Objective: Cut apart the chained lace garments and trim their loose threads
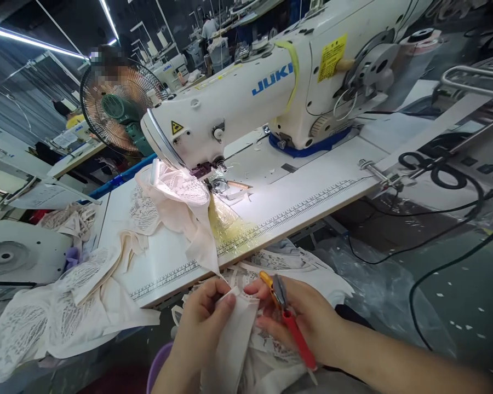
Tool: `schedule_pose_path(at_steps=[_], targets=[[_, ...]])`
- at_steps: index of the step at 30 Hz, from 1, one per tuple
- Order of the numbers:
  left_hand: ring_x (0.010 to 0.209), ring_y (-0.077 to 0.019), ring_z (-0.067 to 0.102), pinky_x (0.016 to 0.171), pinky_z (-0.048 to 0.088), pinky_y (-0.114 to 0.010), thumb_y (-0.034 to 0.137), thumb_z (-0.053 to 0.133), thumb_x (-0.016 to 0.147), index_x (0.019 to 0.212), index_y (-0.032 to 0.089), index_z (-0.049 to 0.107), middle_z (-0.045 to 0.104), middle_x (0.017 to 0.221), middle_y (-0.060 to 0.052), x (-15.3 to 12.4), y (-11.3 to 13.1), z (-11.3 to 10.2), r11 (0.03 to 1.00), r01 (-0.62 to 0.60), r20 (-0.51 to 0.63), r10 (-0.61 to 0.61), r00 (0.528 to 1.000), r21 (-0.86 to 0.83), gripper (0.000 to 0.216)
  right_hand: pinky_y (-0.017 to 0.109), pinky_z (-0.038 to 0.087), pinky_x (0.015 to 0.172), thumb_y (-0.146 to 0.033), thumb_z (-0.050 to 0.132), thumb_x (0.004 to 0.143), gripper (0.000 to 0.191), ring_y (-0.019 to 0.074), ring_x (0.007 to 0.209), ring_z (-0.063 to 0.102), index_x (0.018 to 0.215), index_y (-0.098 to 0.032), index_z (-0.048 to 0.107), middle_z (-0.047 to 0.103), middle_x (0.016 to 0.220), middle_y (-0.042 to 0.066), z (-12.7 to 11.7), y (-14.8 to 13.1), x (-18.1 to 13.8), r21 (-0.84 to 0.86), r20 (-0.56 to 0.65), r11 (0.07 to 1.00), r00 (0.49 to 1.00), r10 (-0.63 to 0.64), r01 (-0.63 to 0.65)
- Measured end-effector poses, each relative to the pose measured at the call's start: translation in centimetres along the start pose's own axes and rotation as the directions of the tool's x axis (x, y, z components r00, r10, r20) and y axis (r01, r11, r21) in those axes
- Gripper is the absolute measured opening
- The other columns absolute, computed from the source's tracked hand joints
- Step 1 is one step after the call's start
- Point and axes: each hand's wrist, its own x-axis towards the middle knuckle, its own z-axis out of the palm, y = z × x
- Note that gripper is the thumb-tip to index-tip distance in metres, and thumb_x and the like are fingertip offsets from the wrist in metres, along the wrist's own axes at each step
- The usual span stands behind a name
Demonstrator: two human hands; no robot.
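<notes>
In front of the table edge, my left hand (205,314) pinches the top edge of a pale pink fabric piece (236,328) between thumb and fingers. My right hand (318,317) has a pair of scissors (299,338) with red and orange handles tucked in it. The tips of its fingers are close to the same fabric edge; whether they grip it, I cannot tell. More pale lace fabric (275,347) hangs below on my lap. A lace bra piece (181,189) lies under the head of the white sewing machine (238,93), its tail reaching toward my left hand.
Pale lace pieces (66,306) are piled at the left, beside another white machine (20,254). A ruler strip (287,213) runs along the front of the table (164,262). Behind stands a fan (115,106). Black cables (419,273) hang at the right, near clear plastic (365,273).
</notes>
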Motion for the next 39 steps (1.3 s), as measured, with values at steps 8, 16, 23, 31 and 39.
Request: schedule_pose_path(at_steps=[8,16,23,31,39], targets=[[0.068,-0.0158,0.051,0.059,0.042,-0.023,0.044,0.056,0.082,0.077,0.018,0.060,0.059,0.072,-0.003,-1.1,0.8,-0.5,0.959,-0.130,-0.032,0.142,0.989,0.251,0.027,0.022,0.036,0.044,-0.029,0.055,0.076,0.022,0.0114,0.050,0.040,0.061,-0.021,0.041,0.047,0.057,-0.003,0.5,-1.9,0.9,0.001,0.134,1.000,0.991,0.020,-0.021],[0.058,-0.0132,0.045,0.050,0.035,-0.021,0.035,0.056,0.079,0.070,0.018,0.058,0.052,0.063,0.000,-2.3,2.2,0.8,0.945,-0.193,-0.104,0.227,0.968,0.266,0.020,0.023,0.037,0.048,-0.027,0.055,0.073,0.015,0.0109,0.050,0.040,0.068,-0.021,0.042,0.044,0.058,-0.004,-0.4,-3.8,0.6,0.166,0.314,0.965,0.938,0.144,-0.204],[0.062,-0.0155,0.049,0.057,0.037,-0.025,0.031,0.053,0.078,0.069,0.017,0.056,0.055,0.064,-0.002,-1.9,2.6,1.8,0.935,-0.206,-0.001,0.216,0.976,0.290,0.017,0.025,0.045,0.056,-0.032,0.063,0.075,0.017,0.0143,0.062,0.052,0.081,-0.019,0.053,0.057,0.075,0.001,-2.3,-4.2,1.9,0.023,0.274,0.991,0.954,0.121,-0.133],[0.067,-0.0164,0.053,0.061,0.037,-0.025,0.029,0.047,0.083,0.073,0.017,0.056,0.060,0.070,-0.003,-1.7,2.9,1.9,0.885,-0.240,0.066,0.233,0.970,0.400,0.018,0.022,0.035,0.045,-0.029,0.062,0.074,0.017,0.0106,0.051,0.038,0.071,-0.019,0.048,0.045,0.060,-0.004,-1.7,-4.5,2.8,-0.103,0.250,0.989,0.960,0.128,-0.105],[0.072,-0.0174,0.055,0.066,0.039,-0.026,0.027,0.043,0.087,0.078,0.016,0.061,0.060,0.076,-0.004,-1.8,3.6,0.5,0.855,-0.249,0.216,0.165,0.962,0.456,0.023,0.026,0.039,0.051,-0.031,0.063,0.075,0.019,0.0128,0.056,0.043,0.072,-0.019,0.047,0.049,0.067,-0.001,-1.8,-4.3,2.6,-0.025,0.285,0.993,0.952,0.114,-0.112]])
